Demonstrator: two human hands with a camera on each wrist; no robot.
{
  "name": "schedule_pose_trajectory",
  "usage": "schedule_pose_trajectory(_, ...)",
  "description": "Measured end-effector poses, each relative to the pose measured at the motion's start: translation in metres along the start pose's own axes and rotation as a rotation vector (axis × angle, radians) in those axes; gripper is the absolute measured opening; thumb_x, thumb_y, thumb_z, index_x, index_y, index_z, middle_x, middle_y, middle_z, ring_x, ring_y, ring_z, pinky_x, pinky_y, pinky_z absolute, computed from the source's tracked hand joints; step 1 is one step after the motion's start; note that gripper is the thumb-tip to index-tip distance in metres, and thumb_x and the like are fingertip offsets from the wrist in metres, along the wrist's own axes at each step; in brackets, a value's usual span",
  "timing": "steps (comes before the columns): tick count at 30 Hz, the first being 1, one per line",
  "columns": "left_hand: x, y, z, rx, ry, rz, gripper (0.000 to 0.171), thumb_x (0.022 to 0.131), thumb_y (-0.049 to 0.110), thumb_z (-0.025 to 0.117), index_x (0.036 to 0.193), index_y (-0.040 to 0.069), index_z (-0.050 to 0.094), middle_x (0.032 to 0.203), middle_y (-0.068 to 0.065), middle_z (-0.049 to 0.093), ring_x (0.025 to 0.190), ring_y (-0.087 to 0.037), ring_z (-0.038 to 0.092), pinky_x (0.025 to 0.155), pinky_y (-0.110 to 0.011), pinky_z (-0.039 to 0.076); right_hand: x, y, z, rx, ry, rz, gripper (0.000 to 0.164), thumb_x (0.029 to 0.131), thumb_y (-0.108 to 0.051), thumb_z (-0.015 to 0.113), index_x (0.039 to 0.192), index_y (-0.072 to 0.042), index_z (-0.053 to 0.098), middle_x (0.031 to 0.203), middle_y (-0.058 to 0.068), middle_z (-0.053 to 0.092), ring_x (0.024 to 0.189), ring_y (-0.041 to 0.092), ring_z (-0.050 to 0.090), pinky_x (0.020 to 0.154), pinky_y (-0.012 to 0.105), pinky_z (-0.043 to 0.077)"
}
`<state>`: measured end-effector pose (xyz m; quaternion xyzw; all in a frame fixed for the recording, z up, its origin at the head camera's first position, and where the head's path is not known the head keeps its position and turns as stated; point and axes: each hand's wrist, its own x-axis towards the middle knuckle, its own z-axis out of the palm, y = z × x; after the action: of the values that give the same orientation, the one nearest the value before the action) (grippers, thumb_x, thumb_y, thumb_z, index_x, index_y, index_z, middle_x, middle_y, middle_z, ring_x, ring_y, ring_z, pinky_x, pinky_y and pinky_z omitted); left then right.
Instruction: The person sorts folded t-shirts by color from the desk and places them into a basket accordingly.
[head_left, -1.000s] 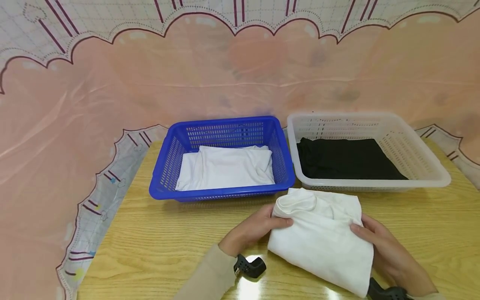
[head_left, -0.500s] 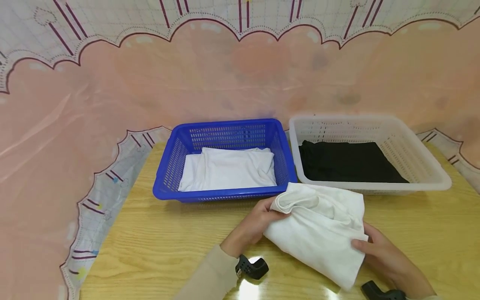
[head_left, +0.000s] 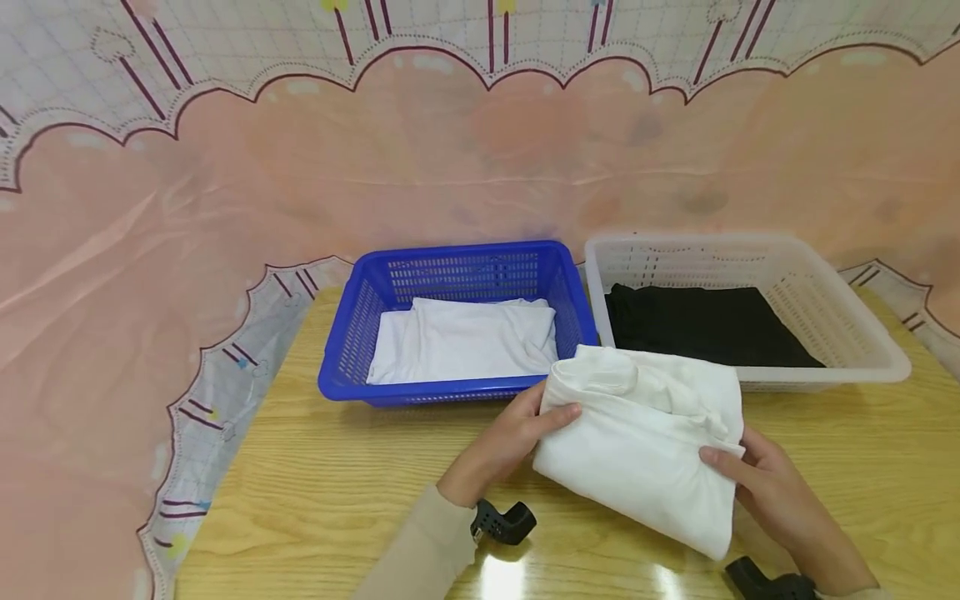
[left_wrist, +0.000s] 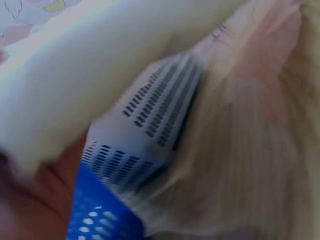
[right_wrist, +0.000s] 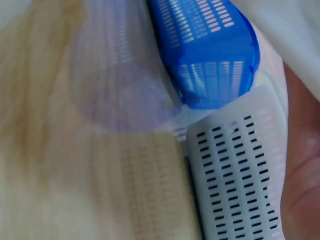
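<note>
A folded white cloth [head_left: 637, 475], bulky and with rolled layers along its top, is held tilted above the table in the head view. My left hand [head_left: 517, 433] grips its left side, thumb on the near face and fingers hidden behind. At the right edge my right hand [head_left: 776, 487] pinches it the same way. The cloth's upper edge overlaps the near rims of the blue basket [head_left: 457, 389] and the white basket [head_left: 840, 375]. Each wrist view shows part of the palm beside the cloth, with both baskets beyond.
Inside the blue basket lie folded white cloths [head_left: 480, 337]. A folded black cloth [head_left: 712, 325] lies in the white basket. Both baskets stand side by side at the back of the wooden table [head_left: 315, 500], before a patterned pink curtain [head_left: 450, 142].
Both hands have carried the white cloth forward and up, nearer the baskets, and its top now covers parts of their near rims. The head view has shifted slightly.
</note>
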<state>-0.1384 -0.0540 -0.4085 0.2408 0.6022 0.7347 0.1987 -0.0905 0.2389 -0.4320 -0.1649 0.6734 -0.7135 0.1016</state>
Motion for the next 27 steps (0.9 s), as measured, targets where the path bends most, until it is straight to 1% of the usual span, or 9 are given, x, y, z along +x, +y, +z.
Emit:
schedule_pose_trajectory(4, -0.005, 0.021, -0.001, 0.044, -0.049, -0.007, 0.047, 0.097, 0.021, 0.038, 0.140, 0.010, 0.023, 0.122, -0.011, 0.045, 0.102, -0.014, 0.049, 0.086, -0.033, 0.043, 0.007, -0.003, 0.002, 0.094, -0.008, -0.044, 0.041, 0.093, 0.007, 0.033, 0.130, -0.011, 0.038, 0.106, 0.003, 0.056, 0.087, 0.017, 0.061, 0.064, 0.038, 0.052)
schedule_pose_trajectory(7, -0.007, 0.029, -0.004, 0.038, -0.047, 0.010, 0.055, 0.095, 0.028, 0.043, 0.142, 0.013, 0.019, 0.124, -0.012, 0.043, 0.103, -0.016, 0.049, 0.084, -0.035, 0.045, 0.013, -0.007, 0.007, 0.131, 0.026, -0.038, 0.041, 0.094, 0.003, 0.033, 0.133, -0.011, 0.034, 0.106, 0.003, 0.054, 0.087, 0.016, 0.060, 0.065, 0.037, 0.052)
schedule_pose_trajectory(10, -0.009, 0.030, -0.010, -0.017, -0.035, 0.030, 0.065, 0.089, 0.034, 0.054, 0.141, 0.015, 0.021, 0.125, -0.012, 0.042, 0.105, -0.018, 0.049, 0.085, -0.038, 0.045, 0.019, -0.013, 0.016, 0.138, 0.100, -0.020, 0.041, 0.095, -0.002, 0.036, 0.134, -0.014, 0.032, 0.107, 0.001, 0.050, 0.087, 0.013, 0.058, 0.066, 0.033, 0.052)
schedule_pose_trajectory(12, -0.008, 0.026, -0.015, -0.062, -0.025, 0.050, 0.070, 0.085, 0.036, 0.060, 0.141, 0.018, 0.021, 0.127, -0.011, 0.041, 0.107, -0.020, 0.048, 0.086, -0.039, 0.044, 0.025, -0.018, 0.022, 0.164, 0.122, -0.033, 0.042, 0.095, -0.005, 0.037, 0.136, -0.014, 0.029, 0.109, 0.003, 0.046, 0.089, 0.012, 0.056, 0.068, 0.031, 0.051)
schedule_pose_trajectory(15, -0.005, 0.020, -0.021, -0.091, -0.017, 0.105, 0.076, 0.081, 0.037, 0.064, 0.141, 0.026, 0.019, 0.130, -0.010, 0.039, 0.111, -0.022, 0.046, 0.087, -0.041, 0.043, 0.033, -0.024, 0.030, 0.221, 0.155, -0.066, 0.043, 0.095, -0.005, 0.037, 0.137, -0.014, 0.030, 0.111, 0.004, 0.045, 0.091, 0.011, 0.055, 0.070, 0.028, 0.051)
schedule_pose_trajectory(18, -0.007, 0.028, -0.021, -0.079, -0.011, 0.140, 0.076, 0.082, 0.032, 0.063, 0.141, 0.028, 0.016, 0.130, -0.011, 0.038, 0.111, -0.023, 0.045, 0.088, -0.041, 0.043, 0.040, -0.028, 0.037, 0.272, 0.183, -0.072, 0.043, 0.095, -0.005, 0.037, 0.137, -0.015, 0.032, 0.110, 0.002, 0.047, 0.091, 0.011, 0.055, 0.071, 0.027, 0.050)
schedule_pose_trajectory(22, -0.012, 0.044, -0.017, -0.082, 0.015, 0.145, 0.069, 0.087, 0.014, 0.054, 0.142, 0.026, 0.015, 0.125, -0.014, 0.041, 0.105, -0.022, 0.050, 0.084, -0.040, 0.045, 0.046, -0.030, 0.041, 0.323, 0.193, -0.057, 0.044, 0.095, -0.007, 0.038, 0.137, -0.016, 0.030, 0.112, 0.002, 0.047, 0.093, 0.011, 0.056, 0.073, 0.027, 0.050)
schedule_pose_trajectory(24, -0.013, 0.044, -0.019, -0.089, 0.030, 0.160, 0.068, 0.087, 0.006, 0.049, 0.142, 0.026, 0.014, 0.125, -0.015, 0.042, 0.102, -0.022, 0.052, 0.081, -0.039, 0.046, 0.050, -0.032, 0.043, 0.349, 0.184, -0.049, 0.045, 0.095, -0.007, 0.038, 0.138, -0.017, 0.028, 0.112, 0.002, 0.048, 0.093, 0.011, 0.056, 0.073, 0.027, 0.050)
schedule_pose_trajectory(27, -0.015, 0.045, -0.021, -0.103, 0.047, 0.173, 0.067, 0.088, 0.000, 0.043, 0.142, 0.027, 0.012, 0.128, -0.015, 0.041, 0.103, -0.022, 0.051, 0.081, -0.038, 0.046, 0.057, -0.035, 0.047, 0.438, 0.160, -0.045, 0.044, 0.096, -0.007, 0.036, 0.138, -0.018, 0.028, 0.109, 0.001, 0.050, 0.092, 0.011, 0.057, 0.073, 0.027, 0.050)
